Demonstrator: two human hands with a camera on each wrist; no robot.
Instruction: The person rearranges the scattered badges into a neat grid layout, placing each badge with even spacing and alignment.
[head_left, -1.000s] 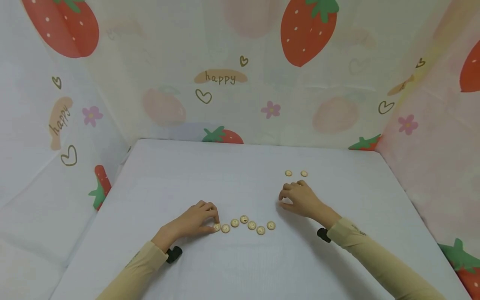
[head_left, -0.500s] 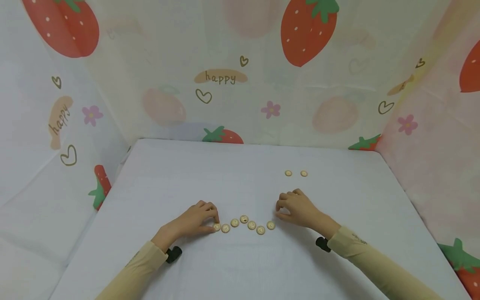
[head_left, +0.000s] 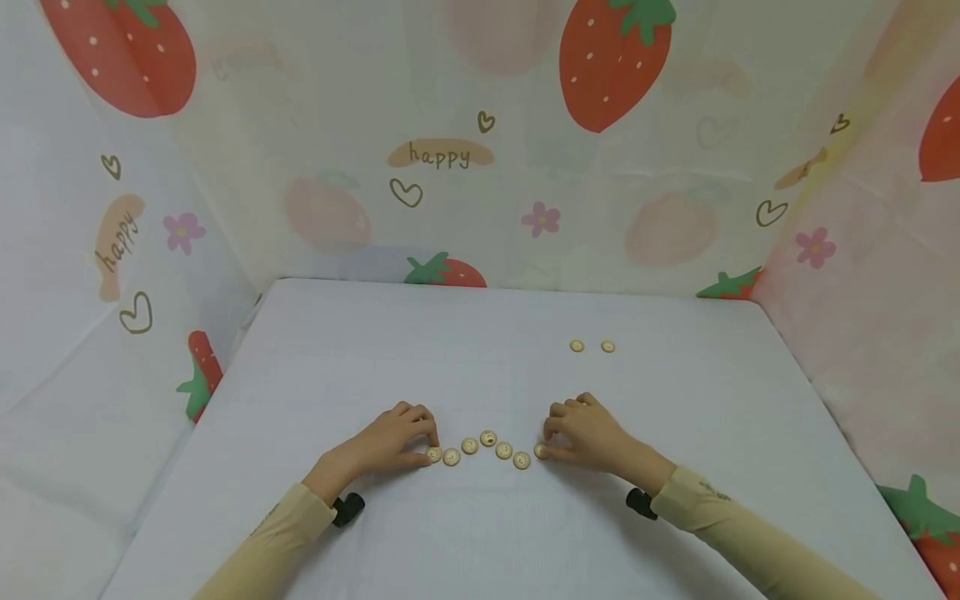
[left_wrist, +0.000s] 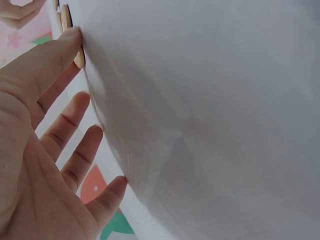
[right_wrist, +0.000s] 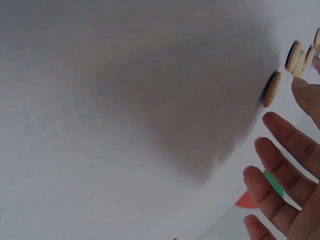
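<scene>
In the head view, several round wooden buttons lie on the white table in a zigzag row. My left hand (head_left: 390, 437) is at the row's left end, its thumb and index finger pinching the leftmost button (head_left: 434, 455); the left wrist view has this button (left_wrist: 79, 59) partly behind the thumb. At the other end, my right hand (head_left: 588, 433) hovers with thumb and fingers around the rightmost button (head_left: 539, 451), which they partly cover. In the right wrist view, that button (right_wrist: 272, 90) lies flat, and a gap shows between it and the spread fingers.
Two more wooden buttons, one at left (head_left: 577, 346) and one at right (head_left: 608, 346), lie farther back, beyond the right hand. A strawberry-print cloth (head_left: 442, 212) stands as walls behind and at both sides of the white table (head_left: 375, 333).
My right hand has come down toward the front and slightly left, from near the two far buttons to the row's right end. The left hand and the buttons have stayed in place.
</scene>
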